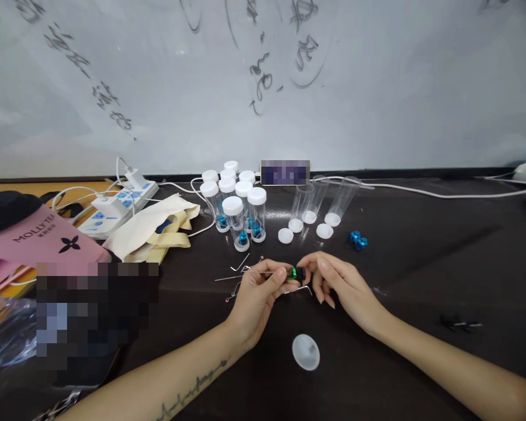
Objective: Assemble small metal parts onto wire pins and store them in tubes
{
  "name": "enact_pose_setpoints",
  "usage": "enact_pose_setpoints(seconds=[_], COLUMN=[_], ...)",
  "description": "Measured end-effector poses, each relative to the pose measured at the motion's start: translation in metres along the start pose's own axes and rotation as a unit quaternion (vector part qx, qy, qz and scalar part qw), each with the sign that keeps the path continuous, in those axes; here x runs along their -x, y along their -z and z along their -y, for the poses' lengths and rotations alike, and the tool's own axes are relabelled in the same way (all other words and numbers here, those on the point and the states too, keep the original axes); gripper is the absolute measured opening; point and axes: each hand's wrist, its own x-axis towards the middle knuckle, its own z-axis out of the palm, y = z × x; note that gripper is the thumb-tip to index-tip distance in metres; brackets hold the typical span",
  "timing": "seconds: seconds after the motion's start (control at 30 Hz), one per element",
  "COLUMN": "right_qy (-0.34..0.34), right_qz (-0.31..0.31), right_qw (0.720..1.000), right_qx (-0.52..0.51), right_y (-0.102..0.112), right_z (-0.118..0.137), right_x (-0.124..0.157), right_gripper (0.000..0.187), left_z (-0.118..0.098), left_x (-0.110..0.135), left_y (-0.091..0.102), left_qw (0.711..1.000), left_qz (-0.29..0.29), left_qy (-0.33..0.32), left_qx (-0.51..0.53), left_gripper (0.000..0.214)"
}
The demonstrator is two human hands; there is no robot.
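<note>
My left hand (263, 292) pinches a small green-and-black cylindrical piece (295, 273) between thumb and fingers. A thin metal rod passes along that hand toward the left; whether it joins the piece I cannot tell. My right hand (333, 278) is at the black end, its index fingertip at or touching it, thumb apart and the other fingers loosely curled. Beneath and left of my hands lie thin bent metal rods (240, 262), some with small coloured tips. Closer to me is a shallow translucent white dish (305, 352) with a dark speck inside.
Several clear tubes with white caps (233, 206) stand behind, blue pieces inside. Uncapped clear tubes (342, 202) and loose white caps (285, 235) are at right, near blue metallic parts (358, 240). A power strip (114, 210), cloth bag (151, 228) and pink bag (61, 234) crowd the left.
</note>
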Motion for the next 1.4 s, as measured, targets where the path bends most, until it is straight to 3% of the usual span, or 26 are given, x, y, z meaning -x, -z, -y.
enact_pose_setpoints(seconds=[1.4], right_qy=[0.016], right_qz=[0.011], right_qw=[0.999], right_qx=[-0.04], right_y=[0.0012], right_z=[-0.0016], right_x=[0.0012], right_gripper=[0.047], left_z=[-0.0007], left_x=[0.0008], left_y=[-0.0015], left_qw=[1.0], left_qz=[-0.006], left_qy=[-0.002], left_qx=[0.004], left_gripper=[0.015])
